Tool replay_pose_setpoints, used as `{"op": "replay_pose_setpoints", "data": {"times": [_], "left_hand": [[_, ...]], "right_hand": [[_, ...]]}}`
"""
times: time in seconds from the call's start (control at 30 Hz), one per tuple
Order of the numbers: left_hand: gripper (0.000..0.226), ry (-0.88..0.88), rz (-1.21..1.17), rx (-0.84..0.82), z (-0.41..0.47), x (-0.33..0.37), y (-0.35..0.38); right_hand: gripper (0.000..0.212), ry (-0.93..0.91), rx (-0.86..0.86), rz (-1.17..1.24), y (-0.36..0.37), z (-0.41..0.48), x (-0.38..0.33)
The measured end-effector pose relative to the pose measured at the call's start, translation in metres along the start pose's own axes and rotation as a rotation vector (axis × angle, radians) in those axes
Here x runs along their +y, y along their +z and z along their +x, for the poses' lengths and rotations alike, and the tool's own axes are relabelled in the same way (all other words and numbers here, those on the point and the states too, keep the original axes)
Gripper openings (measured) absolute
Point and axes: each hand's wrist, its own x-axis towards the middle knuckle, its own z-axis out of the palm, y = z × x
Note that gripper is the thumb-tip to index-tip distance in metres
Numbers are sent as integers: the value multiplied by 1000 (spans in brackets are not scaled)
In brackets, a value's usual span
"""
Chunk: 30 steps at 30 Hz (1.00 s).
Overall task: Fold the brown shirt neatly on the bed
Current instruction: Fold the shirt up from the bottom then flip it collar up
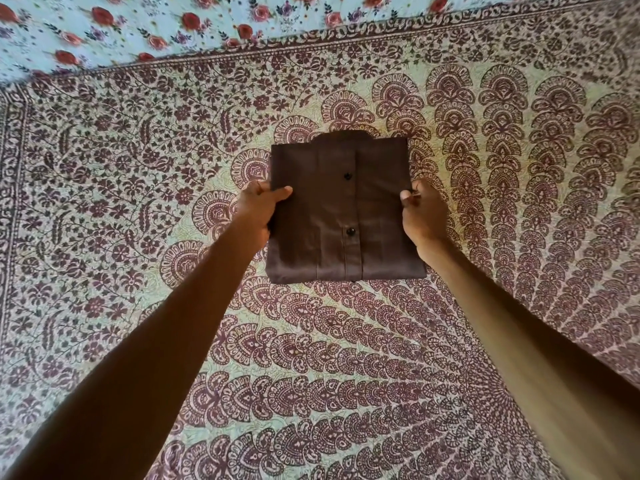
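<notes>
The brown shirt lies folded into a compact rectangle in the middle of the bed, button placket up, collar at the far end. Two dark buttons show down its front. My left hand grips the shirt's left edge, thumb on top and fingers tucked under. My right hand holds the right edge the same way, fingers curled around it. Both arms reach straight out from the bottom of the view.
The bed is covered by a cream sheet with a maroon paisley and floral print. A light blue cloth with red roses lies along the far edge, beyond the sheet's border.
</notes>
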Motion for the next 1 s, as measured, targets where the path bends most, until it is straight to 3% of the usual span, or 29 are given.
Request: {"op": "replay_pose_setpoints", "data": {"times": [0.07, 0.13, 0.17, 0.27, 0.4, 0.5, 0.67, 0.77, 0.87, 1.0], "left_hand": [[28, 48, 24, 64, 1, -2, 2], [22, 65, 8, 41, -2, 2, 5], [16, 32, -20, -1, -4, 5, 5], [26, -103, -111, -133, -6, 8, 3], [20, -143, -196, -160, -8, 7, 0], [19, -133, -115, -84, -5, 6, 3], [20, 188, 412, 268, -11, 4, 13], [26, 295, 430, 347, -11, -6, 15], [26, 323, 473, 404, -17, -18, 18], [28, 354, 577, 458, -13, -25, 22]], "right_hand": [[18, -9, 29, -15, 1, 0, -1], [14, -11, 58, -39, 1, 0, -3], [13, -7, 61, -40, 1, 0, -4], [15, -8, 49, -38, 2, 0, -4], [15, 6, 6, -46, 6, 5, -5], [17, -6, 2, -54, 5, 7, -6], [25, 19, 32, -40, 5, 1, -4], [34, 17, 4, -37, 4, 0, -2], [14, 0, -5, -144, 2, -2, -2], [24, -41, 117, -235, 6, -10, -9]]}}
